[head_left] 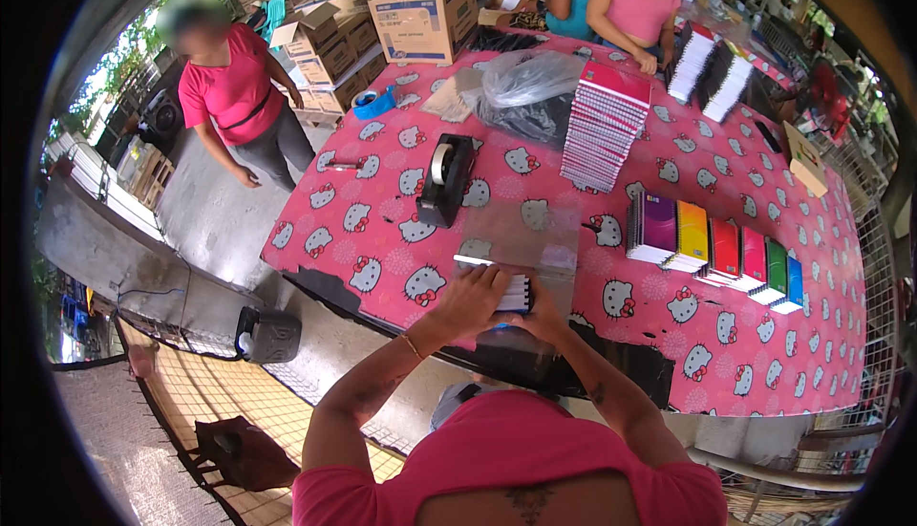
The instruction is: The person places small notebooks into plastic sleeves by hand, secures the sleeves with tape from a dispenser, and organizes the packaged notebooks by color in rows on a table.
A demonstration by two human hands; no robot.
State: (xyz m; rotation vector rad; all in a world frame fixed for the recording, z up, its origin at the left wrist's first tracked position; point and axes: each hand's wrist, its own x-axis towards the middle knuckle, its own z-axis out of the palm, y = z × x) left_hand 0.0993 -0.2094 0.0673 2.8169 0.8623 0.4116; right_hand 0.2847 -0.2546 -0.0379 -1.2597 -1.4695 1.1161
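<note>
At the near edge of the table, a small stack of spiral notebooks (514, 295) sits between my two hands, white page edges and dark bindings showing. My left hand (472, 299) closes over its left side, fingers bent on top. On the other side my right hand (543, 316) wraps the stack's right end, its thumb and fingers partly hidden. Just beyond them a clear plastic bag (521, 230) lies flat, its near end by the notebooks. A black tape dispenser (445, 182) stands past my left hand.
A tall notebook pile (607, 125) stands beside a bulky plastic bag (530, 96). Colored notebook stacks (712, 247) line the right. Blue tape (373, 103) and cardboard boxes (425, 15) are farther back. One person (234, 91) stands left; another (635, 0) works across the table.
</note>
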